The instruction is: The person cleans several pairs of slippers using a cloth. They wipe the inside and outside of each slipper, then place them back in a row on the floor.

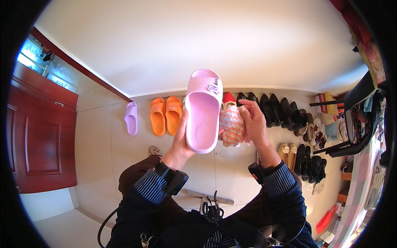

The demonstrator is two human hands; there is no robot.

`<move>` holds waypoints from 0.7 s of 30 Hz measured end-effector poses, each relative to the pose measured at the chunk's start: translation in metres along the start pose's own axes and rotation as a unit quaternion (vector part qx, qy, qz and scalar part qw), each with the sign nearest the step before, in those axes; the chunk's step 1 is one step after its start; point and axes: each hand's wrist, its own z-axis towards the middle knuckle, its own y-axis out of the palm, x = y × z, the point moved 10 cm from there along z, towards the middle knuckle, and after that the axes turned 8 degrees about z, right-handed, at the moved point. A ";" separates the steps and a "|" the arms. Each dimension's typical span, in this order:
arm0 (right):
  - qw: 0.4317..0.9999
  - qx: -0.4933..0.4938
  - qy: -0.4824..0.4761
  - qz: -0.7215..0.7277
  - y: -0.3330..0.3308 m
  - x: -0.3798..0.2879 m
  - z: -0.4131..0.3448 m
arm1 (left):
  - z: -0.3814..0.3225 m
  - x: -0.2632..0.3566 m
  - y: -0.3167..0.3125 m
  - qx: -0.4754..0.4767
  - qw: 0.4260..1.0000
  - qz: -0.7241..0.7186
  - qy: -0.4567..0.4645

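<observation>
My left hand [180,144] grips a light purple slide slipper [202,121] by its side, toe pointing away and footbed facing up. Its strap bears dark lettering and a small decoration. My right hand [256,121] holds a folded cloth [232,125] with pink, orange and white zigzags, close to the slipper's right edge. Fingertips showing between slipper and cloth look like those of the left hand. A matching purple slipper [131,118] rests on the tiled floor at the left, beside a pair of orange slippers [158,116].
Black shoes [267,110] and other footwear line the white wall [217,40]. Beige flats [283,152] and more black shoes stand nearer on the right. A black-framed rack [363,117] holds textiles. A red-brown door [43,133] is at the left, a red bag [326,219] at lower right.
</observation>
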 end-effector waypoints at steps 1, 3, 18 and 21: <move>0.997 0.017 -0.041 -0.065 -0.005 -0.007 0.002 | -0.002 0.004 0.001 -0.005 1.000 -0.013 0.006; 0.974 0.071 -0.084 -0.197 -0.014 -0.016 0.004 | -0.005 0.018 -0.005 0.001 0.999 -0.019 0.029; 0.955 -0.164 0.225 0.099 0.085 0.051 -0.025 | -0.011 0.015 -0.032 0.029 1.000 0.002 0.002; 0.977 -0.056 0.176 0.105 0.053 0.048 -0.004 | -0.015 0.034 -0.016 -0.016 1.000 -0.009 0.004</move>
